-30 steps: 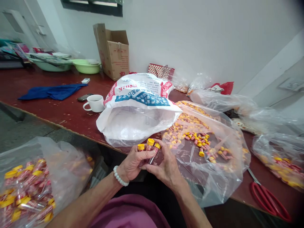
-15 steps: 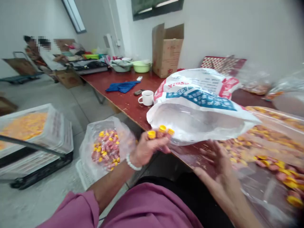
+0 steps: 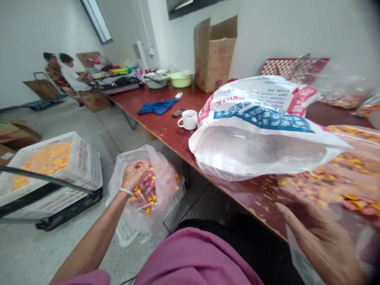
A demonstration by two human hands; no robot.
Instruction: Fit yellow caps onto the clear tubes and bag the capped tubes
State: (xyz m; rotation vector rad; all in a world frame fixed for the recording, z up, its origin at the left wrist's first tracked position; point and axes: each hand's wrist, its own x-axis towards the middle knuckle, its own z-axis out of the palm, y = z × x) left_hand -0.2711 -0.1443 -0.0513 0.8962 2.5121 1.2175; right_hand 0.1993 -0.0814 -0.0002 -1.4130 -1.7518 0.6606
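My left hand (image 3: 134, 173) reaches down into a clear bag (image 3: 162, 198) on the floor beside the table (image 3: 166, 128), fingers curled among the yellow-capped tubes (image 3: 146, 190) inside; I cannot tell whether it grips any of them. The bag sits in a white basket (image 3: 126, 237), just right of a white crate (image 3: 80, 166) heaped with yellow caps.

My right hand (image 3: 317, 233) lies spread wide and flat, holding nothing, on a second clear bag (image 3: 350, 178) at the table's near edge, where more tubes show blurred through the plastic. Behind it a large white printed sack (image 3: 261, 130) gapes open toward me.

Farther along the table stand a white cup (image 3: 189, 119), a dark phone (image 3: 178, 113), a blue cloth (image 3: 158, 107), two green basins (image 3: 181, 80) and an open cardboard box (image 3: 214, 53) against the wall. A red checked bag (image 3: 293, 65) leans against the wall behind the sack. Two people (image 3: 63, 71) sit at the far end of the room, near a flat trolley (image 3: 41, 103).
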